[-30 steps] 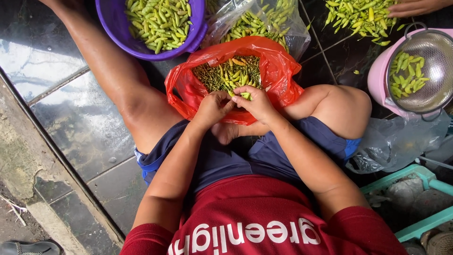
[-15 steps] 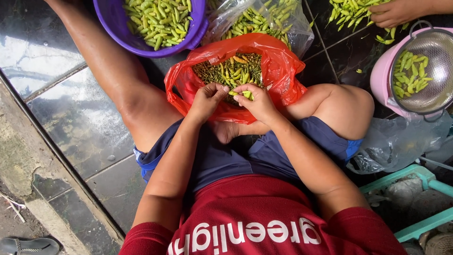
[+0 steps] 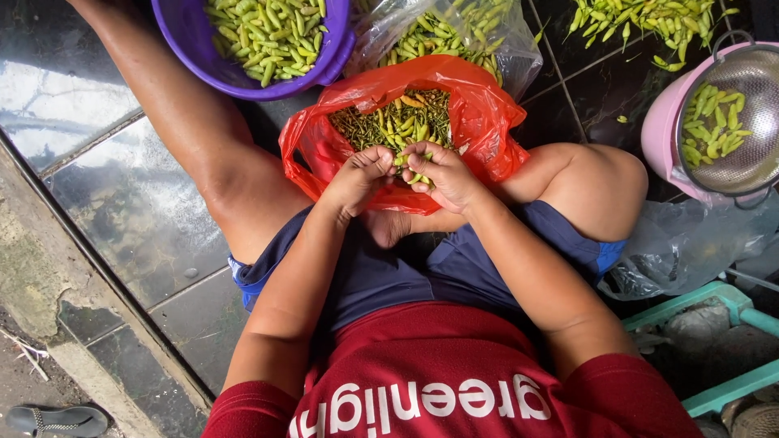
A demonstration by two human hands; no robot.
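Hands drawn together since earlier | green chilli (image 3: 415,166) pinched between left hand (image 3: 357,180) and right hand (image 3: 442,177) fingers, red bag (image 3: 479,122) just beyond | destemming judged underway | firm twist needed

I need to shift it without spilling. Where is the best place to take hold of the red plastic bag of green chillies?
Probably the red plastic bag by its bunched rim on the far-right side, coming from above. Its mouth gapes upward, and the left hand and right hand crowd the near edge with green chillies.

There are two plastic bags with chillies, one red bag (image 3: 479,122) and one clear bag (image 3: 503,40). There is one purple basin (image 3: 195,49), one metal strainer (image 3: 759,162) and one sandal (image 3: 57,420).
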